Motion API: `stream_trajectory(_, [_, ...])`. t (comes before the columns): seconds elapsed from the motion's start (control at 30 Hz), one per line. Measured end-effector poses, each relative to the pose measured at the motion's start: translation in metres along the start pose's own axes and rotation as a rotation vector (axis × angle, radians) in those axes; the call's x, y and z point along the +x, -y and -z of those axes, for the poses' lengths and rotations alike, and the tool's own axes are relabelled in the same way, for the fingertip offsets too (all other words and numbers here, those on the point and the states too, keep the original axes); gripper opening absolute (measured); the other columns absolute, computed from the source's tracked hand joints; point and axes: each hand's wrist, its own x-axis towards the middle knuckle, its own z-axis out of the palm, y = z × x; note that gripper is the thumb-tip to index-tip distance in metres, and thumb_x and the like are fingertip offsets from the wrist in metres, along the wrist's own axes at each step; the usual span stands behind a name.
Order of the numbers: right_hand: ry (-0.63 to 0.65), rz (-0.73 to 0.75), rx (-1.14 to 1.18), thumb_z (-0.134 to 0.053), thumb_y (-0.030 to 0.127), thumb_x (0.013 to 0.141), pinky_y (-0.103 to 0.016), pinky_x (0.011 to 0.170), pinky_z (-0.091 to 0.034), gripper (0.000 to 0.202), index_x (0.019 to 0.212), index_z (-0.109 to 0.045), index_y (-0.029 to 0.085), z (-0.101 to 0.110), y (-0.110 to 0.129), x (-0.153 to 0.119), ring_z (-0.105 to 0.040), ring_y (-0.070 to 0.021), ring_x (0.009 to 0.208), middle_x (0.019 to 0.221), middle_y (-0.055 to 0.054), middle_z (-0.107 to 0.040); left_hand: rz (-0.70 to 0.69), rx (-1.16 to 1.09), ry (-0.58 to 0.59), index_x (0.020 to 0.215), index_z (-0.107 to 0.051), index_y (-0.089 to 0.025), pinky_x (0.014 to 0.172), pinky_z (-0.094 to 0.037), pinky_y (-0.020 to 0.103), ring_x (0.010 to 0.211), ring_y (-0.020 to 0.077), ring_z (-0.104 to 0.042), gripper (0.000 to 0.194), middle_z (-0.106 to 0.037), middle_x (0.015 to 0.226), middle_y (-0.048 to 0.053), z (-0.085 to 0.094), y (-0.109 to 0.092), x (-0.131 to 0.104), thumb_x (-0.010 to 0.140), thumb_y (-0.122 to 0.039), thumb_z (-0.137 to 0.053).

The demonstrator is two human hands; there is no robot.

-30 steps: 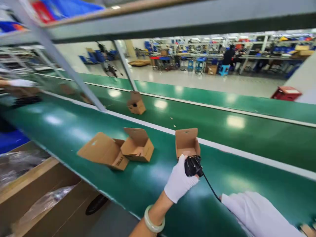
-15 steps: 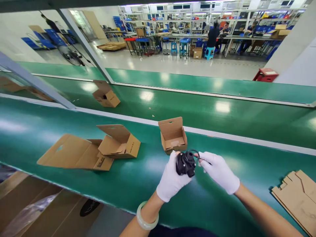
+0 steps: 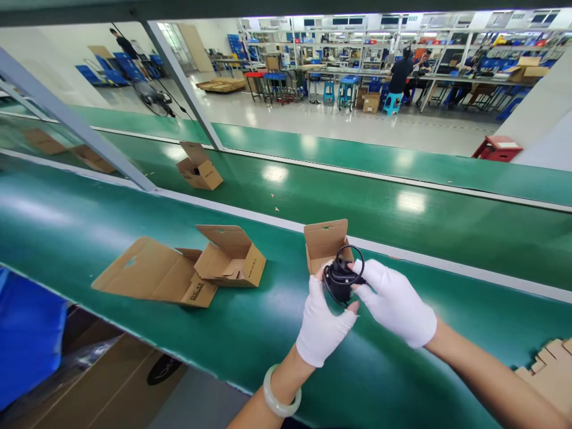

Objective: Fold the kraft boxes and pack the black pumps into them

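A round black device with a cable is between my two hands, just in front of an open cardboard box. My left hand, in a white glove with bare fingertips, is closed around its near left side. Gripping the black cable at the device's right side is my gloved right hand. A loop of the cable stands up above the device. The device hides part of the box's front. What exact kind of device it is, I cannot tell.
Two open cardboard boxes, one with a long flap and one more upright, stand to the left on the green bench. Flat cardboard pieces lie at right. Another box sits on the belt behind. A metal post rises at left.
My hands and the device have moved towards the open box. My right hand has come in closer against the device, and the cable now loops over its top. The view has shifted.
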Motion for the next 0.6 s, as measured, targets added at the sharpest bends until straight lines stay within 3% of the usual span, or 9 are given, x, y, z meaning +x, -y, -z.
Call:
stream_trajectory(0.17, [0.260, 0.143, -0.345, -0.046, 0.021, 0.094, -0.027, 0.064, -0.045, 0.019, 0.111, -0.053, 0.018, 0.020, -0.004, 0.073, -0.060, -0.0195, 0.077, 0.096, -0.007, -0.059, -0.146, 0.454, -0.137, 0.125, -0.046, -0.014, 0.108, -0.028, 0.057, 0.137, 0.0401, -0.024, 0.074, -0.038, 0.144, 0.020, 0.022, 0.026, 0.042, 0.070, -0.059, -0.068])
stream_trajectory(0.3, [0.479, 0.208, -0.588, -0.049, 0.020, 0.093, -0.028, 0.062, -0.045, 0.019, 0.109, -0.056, 0.013, 0.013, 0.000, 0.114, -0.062, -0.0224, 0.076, 0.095, -0.010, -0.061, -0.138, 0.708, -0.130, 0.105, -0.063, -0.016, 0.099, -0.034, 0.060, 0.132, 0.0461, -0.028, 0.050, -0.041, 0.141, 0.019, 0.022, 0.053, 0.063, 0.075, -0.055, -0.064])
stream_trajectory(0.43, [0.736, 0.157, -0.656, -0.049, 0.014, 0.091, -0.036, 0.072, -0.049, 0.019, 0.104, -0.062, 0.009, -0.006, 0.008, 0.135, -0.061, -0.0304, 0.092, 0.101, -0.018, -0.061, -0.160, 0.788, -0.071, 0.095, -0.068, -0.020, 0.091, -0.042, 0.054, 0.129, 0.0428, -0.034, 0.027, -0.048, 0.136, 0.013, 0.018, 0.065, 0.070, 0.082, -0.043, -0.060])
stream_trajectory(0.6, [0.937, 0.092, -0.604, -0.059, 0.023, 0.086, -0.036, 0.068, -0.051, 0.020, 0.101, -0.067, 0.012, -0.033, 0.001, 0.156, -0.064, -0.0311, 0.088, 0.100, -0.016, -0.065, -0.216, 0.750, 0.037, 0.104, -0.064, -0.020, 0.091, -0.044, 0.052, 0.128, 0.0387, -0.038, 0.033, -0.052, 0.133, 0.011, 0.019, 0.070, 0.073, 0.079, -0.041, -0.063])
